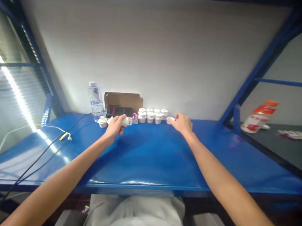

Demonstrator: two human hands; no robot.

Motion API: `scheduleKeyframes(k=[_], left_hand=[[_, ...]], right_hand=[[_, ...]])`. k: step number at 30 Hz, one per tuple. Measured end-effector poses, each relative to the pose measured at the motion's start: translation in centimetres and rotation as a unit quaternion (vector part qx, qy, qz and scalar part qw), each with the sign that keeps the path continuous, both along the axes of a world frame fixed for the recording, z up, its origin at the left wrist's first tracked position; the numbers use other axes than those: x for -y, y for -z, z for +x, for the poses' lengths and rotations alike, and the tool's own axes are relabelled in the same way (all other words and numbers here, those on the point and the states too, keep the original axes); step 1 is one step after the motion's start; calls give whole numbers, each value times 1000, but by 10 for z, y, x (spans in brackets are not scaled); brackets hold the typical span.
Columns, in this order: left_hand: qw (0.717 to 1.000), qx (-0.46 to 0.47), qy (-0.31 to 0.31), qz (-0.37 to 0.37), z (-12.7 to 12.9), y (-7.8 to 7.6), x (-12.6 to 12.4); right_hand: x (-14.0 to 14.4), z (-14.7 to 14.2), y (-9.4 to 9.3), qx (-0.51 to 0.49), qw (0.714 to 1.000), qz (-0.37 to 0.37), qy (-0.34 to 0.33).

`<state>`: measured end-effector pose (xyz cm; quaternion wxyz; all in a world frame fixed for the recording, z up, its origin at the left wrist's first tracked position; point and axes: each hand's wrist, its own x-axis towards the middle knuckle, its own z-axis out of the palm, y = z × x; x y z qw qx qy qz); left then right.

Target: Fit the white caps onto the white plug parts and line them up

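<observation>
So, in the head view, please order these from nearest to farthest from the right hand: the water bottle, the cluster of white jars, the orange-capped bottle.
1. Cluster of white jars, just left of the right hand.
2. Orange-capped bottle, far right, on the dark table.
3. Water bottle, far left, beside the cardboard box.

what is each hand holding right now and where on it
Left hand is wrapped around the middle of a small white piece. Right hand touches a white cap at its edge.

White jar (126,121) on its side; white lid (170,120) flat on bench.
</observation>
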<state>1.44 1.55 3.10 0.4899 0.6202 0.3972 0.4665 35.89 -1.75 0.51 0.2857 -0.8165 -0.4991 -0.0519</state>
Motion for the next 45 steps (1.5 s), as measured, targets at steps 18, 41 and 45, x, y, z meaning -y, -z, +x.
scheduleKeyframes(k=[18, 41, 45], left_hand=[[999, -30, 12, 5, 0, -1, 3], [957, -245, 63, 144, -12, 3, -4], [893, -377, 17, 245, -18, 6, -10]], right_hand=[[-20, 12, 36, -1, 994, -5, -105], [-52, -2, -1, 119, 972, -4, -205], [-32, -10, -7, 123, 974, 24, -188]])
